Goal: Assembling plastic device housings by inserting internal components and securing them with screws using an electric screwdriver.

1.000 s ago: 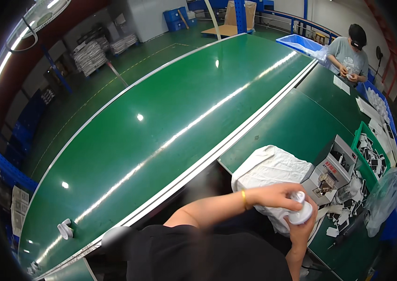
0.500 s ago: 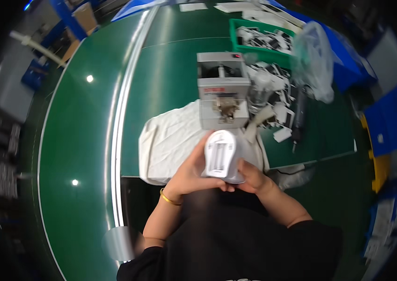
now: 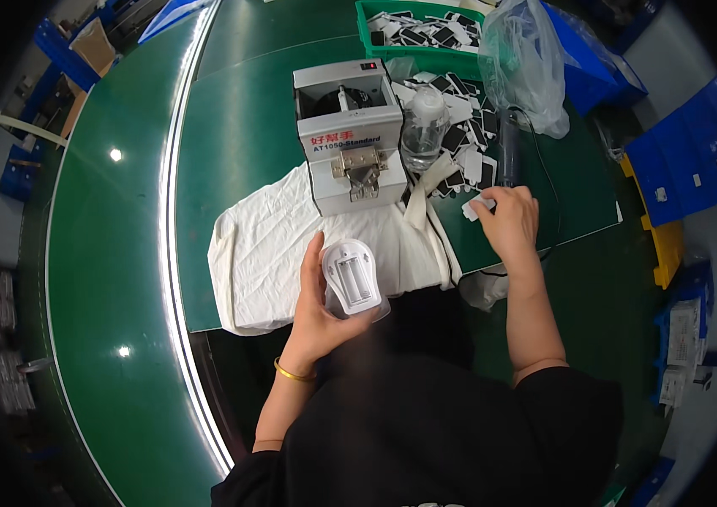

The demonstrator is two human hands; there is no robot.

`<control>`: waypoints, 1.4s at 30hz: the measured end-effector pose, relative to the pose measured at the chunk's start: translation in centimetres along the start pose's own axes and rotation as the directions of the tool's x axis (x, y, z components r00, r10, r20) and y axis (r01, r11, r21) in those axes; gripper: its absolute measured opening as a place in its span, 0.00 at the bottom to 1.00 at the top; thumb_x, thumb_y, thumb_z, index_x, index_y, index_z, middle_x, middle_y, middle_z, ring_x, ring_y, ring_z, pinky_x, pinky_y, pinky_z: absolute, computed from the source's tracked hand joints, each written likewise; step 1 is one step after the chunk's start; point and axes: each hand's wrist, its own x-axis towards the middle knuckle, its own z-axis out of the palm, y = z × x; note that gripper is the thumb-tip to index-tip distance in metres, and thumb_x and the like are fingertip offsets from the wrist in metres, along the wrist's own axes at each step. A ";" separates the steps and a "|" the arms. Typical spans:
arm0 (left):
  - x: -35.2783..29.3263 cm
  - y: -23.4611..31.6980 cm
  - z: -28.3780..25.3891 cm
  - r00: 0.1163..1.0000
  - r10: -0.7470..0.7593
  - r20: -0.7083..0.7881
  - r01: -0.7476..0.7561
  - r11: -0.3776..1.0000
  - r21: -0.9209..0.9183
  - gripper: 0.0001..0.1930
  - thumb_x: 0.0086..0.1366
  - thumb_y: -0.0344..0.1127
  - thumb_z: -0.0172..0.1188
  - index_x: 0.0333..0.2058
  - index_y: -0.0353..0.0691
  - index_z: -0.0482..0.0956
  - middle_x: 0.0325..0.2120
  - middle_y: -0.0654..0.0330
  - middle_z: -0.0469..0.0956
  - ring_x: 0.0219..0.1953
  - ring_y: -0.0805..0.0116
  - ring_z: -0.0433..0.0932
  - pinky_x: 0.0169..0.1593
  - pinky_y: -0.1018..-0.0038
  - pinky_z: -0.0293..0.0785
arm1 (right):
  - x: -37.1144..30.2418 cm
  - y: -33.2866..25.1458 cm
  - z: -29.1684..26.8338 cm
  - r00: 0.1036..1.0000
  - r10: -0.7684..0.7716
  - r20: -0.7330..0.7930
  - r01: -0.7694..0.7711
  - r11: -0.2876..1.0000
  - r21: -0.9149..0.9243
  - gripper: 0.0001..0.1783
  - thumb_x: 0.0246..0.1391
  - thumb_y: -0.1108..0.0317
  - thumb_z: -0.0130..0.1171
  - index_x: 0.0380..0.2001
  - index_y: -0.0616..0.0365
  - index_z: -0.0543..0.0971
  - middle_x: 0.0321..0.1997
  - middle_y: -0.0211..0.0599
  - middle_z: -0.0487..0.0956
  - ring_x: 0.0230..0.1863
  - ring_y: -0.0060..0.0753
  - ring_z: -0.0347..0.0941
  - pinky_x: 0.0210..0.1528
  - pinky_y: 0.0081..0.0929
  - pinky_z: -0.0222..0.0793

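My left hand (image 3: 318, 325) is wrapped round a white plastic device (image 3: 350, 275) with a rounded top, its open battery compartment facing up. A gold bangle (image 3: 292, 369) circles that wrist. Over on the right, my right hand (image 3: 512, 221) pinches a small white plastic piece (image 3: 473, 209) at the near edge of a loose pile of white and black pieces (image 3: 468, 127). An electric screwdriver (image 3: 507, 156) lies just beyond this hand. Under the held device, a white cloth (image 3: 265, 245) covers part of the green table.
A grey screw feeder machine (image 3: 350, 127) stands on the cloth's far edge. Beside it is a clear bottle (image 3: 423, 135). Farther back, a green bin (image 3: 384, 51) holds many similar pieces, and a clear plastic bag (image 3: 527, 68) hangs at its right. A metal strip (image 3: 174, 211) runs along the left.
My right hand has let go of the device and moved right to the pile, closing on a small white piece. The left hand keeps the device. The view has shifted.
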 end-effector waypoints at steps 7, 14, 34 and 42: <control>-0.4 -1.6 0.6 0.998 0.028 0.050 -0.035 0.989 0.141 0.59 0.41 0.32 0.79 0.69 0.39 0.47 0.60 0.45 0.66 0.63 0.54 0.67 0.62 0.65 0.67 | -1.8 -1.5 1.8 0.983 -0.180 -0.037 0.176 0.980 -0.092 0.15 0.43 0.56 0.71 0.34 0.51 0.85 0.46 0.34 0.80 0.51 0.39 0.68 0.53 0.37 0.55; -0.5 -1.6 -0.1 0.982 0.062 0.177 -0.118 0.936 0.333 0.60 0.42 0.29 0.78 0.69 0.40 0.44 0.62 0.45 0.64 0.62 0.54 0.68 0.60 0.64 0.71 | -1.3 -2.2 0.6 0.992 -0.068 0.108 0.071 0.997 -0.030 0.14 0.43 0.58 0.71 0.35 0.48 0.83 0.44 0.27 0.81 0.50 0.36 0.68 0.52 0.35 0.55; -0.6 -1.6 -0.4 0.986 0.084 0.144 -0.129 0.931 0.342 0.63 0.43 0.29 0.77 0.70 0.39 0.37 0.61 0.44 0.66 0.62 0.50 0.69 0.61 0.63 0.69 | -4.9 -8.1 -1.3 0.916 -0.270 0.297 -0.173 0.403 0.899 0.11 0.56 0.77 0.61 0.43 0.64 0.78 0.35 0.25 0.77 0.35 0.13 0.70 0.40 0.14 0.67; -0.4 -1.4 -0.5 0.989 0.053 0.140 -0.097 0.940 0.326 0.63 0.43 0.34 0.77 0.69 0.35 0.37 0.59 0.47 0.69 0.60 0.47 0.70 0.59 0.62 0.69 | -5.9 -10.6 -0.8 0.789 -0.421 0.447 -0.201 0.511 0.836 0.12 0.54 0.76 0.64 0.42 0.63 0.81 0.34 0.26 0.80 0.30 0.12 0.70 0.34 0.13 0.67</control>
